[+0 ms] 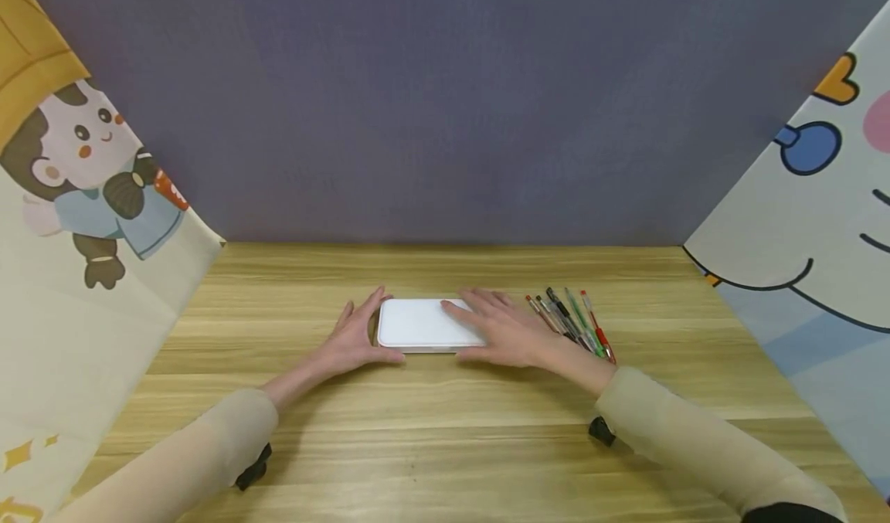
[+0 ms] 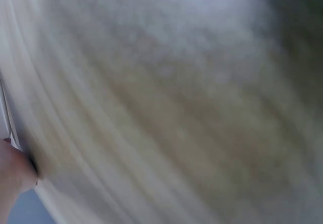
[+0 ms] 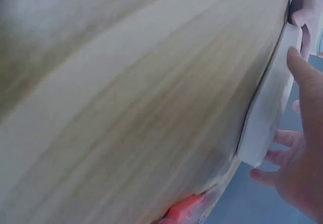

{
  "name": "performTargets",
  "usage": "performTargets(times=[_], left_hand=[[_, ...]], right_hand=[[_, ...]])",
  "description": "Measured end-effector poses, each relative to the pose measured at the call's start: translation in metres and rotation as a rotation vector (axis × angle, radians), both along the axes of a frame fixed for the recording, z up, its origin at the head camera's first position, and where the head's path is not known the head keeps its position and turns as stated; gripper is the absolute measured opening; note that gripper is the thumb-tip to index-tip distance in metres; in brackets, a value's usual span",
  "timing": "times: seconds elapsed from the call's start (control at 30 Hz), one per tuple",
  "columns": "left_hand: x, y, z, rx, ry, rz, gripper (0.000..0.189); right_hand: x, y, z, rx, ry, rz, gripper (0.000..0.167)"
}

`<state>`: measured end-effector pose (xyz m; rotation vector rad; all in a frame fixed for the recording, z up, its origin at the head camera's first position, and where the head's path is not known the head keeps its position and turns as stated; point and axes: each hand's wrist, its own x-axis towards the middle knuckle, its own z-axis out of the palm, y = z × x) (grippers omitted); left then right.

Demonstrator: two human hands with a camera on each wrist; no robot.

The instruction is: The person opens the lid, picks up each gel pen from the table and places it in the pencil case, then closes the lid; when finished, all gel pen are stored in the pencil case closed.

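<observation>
A flat white rectangular case (image 1: pixel 417 324) with rounded corners lies on the wooden table, its long side facing me. My left hand (image 1: pixel 356 341) spreads around the case's left end, thumb along the front edge and fingers toward the back corner. Over the right end is my right hand (image 1: pixel 504 333), with one finger above the top, the thumb at the front and other fingers behind. In the right wrist view, the right hand's fingers (image 3: pixel 282 156) are spread beside the case (image 3: pixel 270 103). The left wrist view shows only part of the left hand (image 2: pixel 15 168). The case's contents are hidden.
Several pens (image 1: pixel 570 322) with black, green and red parts lie in a loose bunch right of the case, close to my right forearm. A grey-blue panel (image 1: pixel 445 121) rises behind the wooden table (image 1: pixel 417 430). Cartoon-printed panels flank both sides.
</observation>
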<state>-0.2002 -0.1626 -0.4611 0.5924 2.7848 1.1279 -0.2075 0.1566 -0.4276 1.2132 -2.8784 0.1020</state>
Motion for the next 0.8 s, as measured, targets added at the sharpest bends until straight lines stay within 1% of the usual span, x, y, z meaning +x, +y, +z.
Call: performTargets(times=[0.13,0.2,0.3,0.4,0.53,0.67,0.8], left_hand=[[0.001,0.003,-0.002,-0.036,0.033,0.032,0.128],[0.002,0.004,-0.002,-0.051,0.048,0.039,0.124],[0.003,0.005,-0.002,-0.073,0.065,0.048,0.119],[0.003,0.006,-0.004,-0.092,0.076,0.052,0.116],[0.005,0.005,-0.007,-0.109,0.088,0.058,0.115],[0.006,0.005,-0.008,-0.121,0.094,0.061,0.116],[0.004,0.006,-0.006,-0.108,0.094,0.059,0.118]], right_hand=[[0.001,-0.003,-0.003,0.036,0.045,0.029,0.079],[0.002,-0.004,-0.004,0.063,0.088,0.04,0.075],[0.002,-0.005,-0.007,0.114,0.176,0.065,0.073],[0.001,-0.006,-0.01,0.157,0.289,0.103,0.073],[-0.001,-0.007,-0.014,0.182,0.424,0.163,0.073],[-0.004,-0.007,-0.018,0.201,0.515,0.21,0.073],[-0.007,-0.006,-0.018,0.223,0.592,0.23,0.073]])
